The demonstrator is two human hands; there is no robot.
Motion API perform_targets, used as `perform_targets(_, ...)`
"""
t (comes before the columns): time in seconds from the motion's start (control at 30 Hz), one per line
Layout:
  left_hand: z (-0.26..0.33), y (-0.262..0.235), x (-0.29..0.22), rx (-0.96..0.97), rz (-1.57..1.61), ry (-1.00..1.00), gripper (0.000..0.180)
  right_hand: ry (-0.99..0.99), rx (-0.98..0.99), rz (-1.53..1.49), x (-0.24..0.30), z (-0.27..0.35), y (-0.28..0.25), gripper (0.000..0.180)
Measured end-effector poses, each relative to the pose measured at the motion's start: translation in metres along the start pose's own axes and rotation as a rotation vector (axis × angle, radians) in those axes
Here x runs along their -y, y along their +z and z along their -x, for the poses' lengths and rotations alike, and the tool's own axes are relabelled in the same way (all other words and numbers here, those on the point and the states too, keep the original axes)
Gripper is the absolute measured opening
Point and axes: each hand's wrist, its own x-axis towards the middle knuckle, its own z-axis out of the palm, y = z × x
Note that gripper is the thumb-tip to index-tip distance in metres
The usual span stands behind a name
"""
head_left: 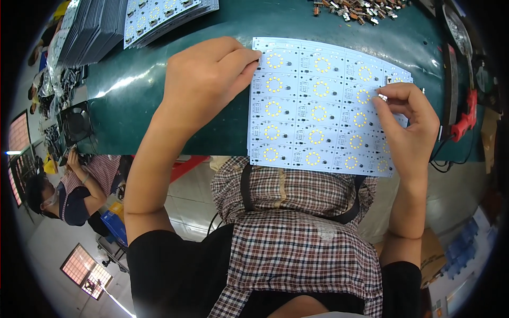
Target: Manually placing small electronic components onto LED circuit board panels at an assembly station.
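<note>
Head view: a small silvery component (382,97) is pinched between thumb and forefinger of the right hand (405,124), over the right side of a white rectangular panel of circuit boards with yellow LED rings (313,114). The panel overhangs the near edge of the green table (138,95), pinned at its left edge by closed left hand (204,79) fingers. Judged risks: panel tipping off if released; part slipping, misplaced. Loose components (355,9) lie at the far edge.
</note>
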Motion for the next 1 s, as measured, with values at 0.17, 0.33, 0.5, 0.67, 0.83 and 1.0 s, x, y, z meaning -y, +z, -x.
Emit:
perform_targets(0.17,0.001,0.003,-0.009,-0.025,-0.102,0.000,0.013,-0.012,-0.001,0.018,-0.001,0.001,0.000,0.015)
perform_targets(0.33,0.001,-0.002,-0.001,0.033,-0.059,-0.005,0.013,-0.027,0.011,0.043,0.003,0.000,0.002,0.017)
perform_targets(0.5,-0.005,-0.004,0.001,0.077,0.048,-0.025,0.013,-0.104,0.045,0.102,0.001,-0.001,-0.005,0.022)
perform_targets(0.67,-0.008,-0.005,-0.004,0.173,0.131,-0.185,0.010,0.005,0.008,-0.040,-0.002,0.000,-0.002,0.015)
perform_targets(0.83,-0.031,-0.008,0.004,0.204,0.164,-0.184,0.012,0.045,0.062,-0.069,0.000,-0.009,-0.014,0.018)
perform_targets(1.0,-0.082,0.040,0.002,0.132,0.274,-0.208,0.012,0.266,0.104,-0.307,0.002,-0.021,-0.022,0.025)
